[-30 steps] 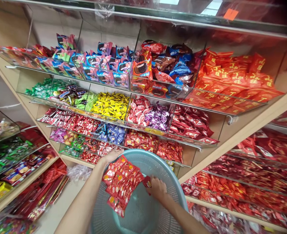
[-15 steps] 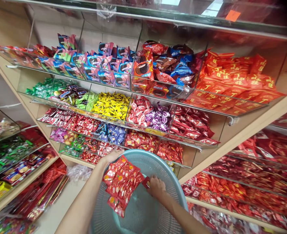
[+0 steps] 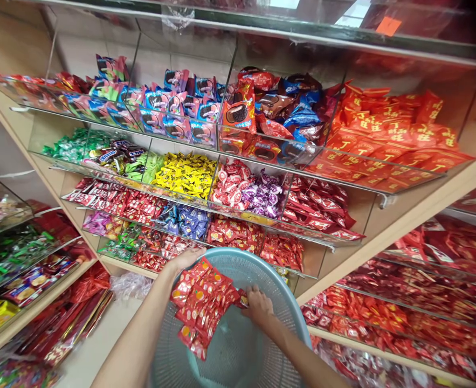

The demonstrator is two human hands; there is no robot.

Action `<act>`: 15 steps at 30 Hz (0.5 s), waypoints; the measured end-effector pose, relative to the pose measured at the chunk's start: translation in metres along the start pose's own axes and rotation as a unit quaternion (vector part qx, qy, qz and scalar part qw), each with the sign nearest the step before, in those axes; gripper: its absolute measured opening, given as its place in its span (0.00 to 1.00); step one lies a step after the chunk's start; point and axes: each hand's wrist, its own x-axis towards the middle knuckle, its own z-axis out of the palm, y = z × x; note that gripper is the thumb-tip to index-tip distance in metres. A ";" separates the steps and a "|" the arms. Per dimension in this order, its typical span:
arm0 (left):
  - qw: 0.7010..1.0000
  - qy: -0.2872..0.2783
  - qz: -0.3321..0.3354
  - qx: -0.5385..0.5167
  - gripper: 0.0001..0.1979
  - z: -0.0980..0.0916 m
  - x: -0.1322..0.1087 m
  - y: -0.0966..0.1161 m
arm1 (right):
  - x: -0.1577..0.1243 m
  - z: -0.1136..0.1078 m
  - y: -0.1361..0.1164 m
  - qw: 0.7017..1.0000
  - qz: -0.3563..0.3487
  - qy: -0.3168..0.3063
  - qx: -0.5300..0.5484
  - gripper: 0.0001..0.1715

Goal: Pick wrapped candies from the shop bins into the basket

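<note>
Red candy packets (image 3: 202, 304) hang in a bundle over the blue basket (image 3: 262, 269), gripped at their top by the left hand (image 3: 186, 260); the right hand (image 3: 257, 308) pinches their right edge.

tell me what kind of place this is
Most likely a sweet shop selling loose candy: tiered clear acrylic shelf bins hold wrapped sweets, such as yellow-wrapped candies, and both hands work red sachets over a pale green plastic basket.
</note>
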 end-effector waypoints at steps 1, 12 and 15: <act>1.000 -0.005 -0.003 -0.005 0.27 0.000 -0.001 0.000 | -0.001 -0.001 0.000 1.000 0.002 0.003 -0.004 0.27; 1.000 -0.006 -0.002 -0.008 0.26 0.001 -0.001 0.002 | -0.048 -0.070 -0.048 0.989 -0.144 0.010 0.009 0.12; 1.000 -0.006 -0.002 -0.017 0.26 0.001 -0.001 0.003 | -0.074 -0.066 -0.076 0.937 -0.342 -0.055 0.054 0.14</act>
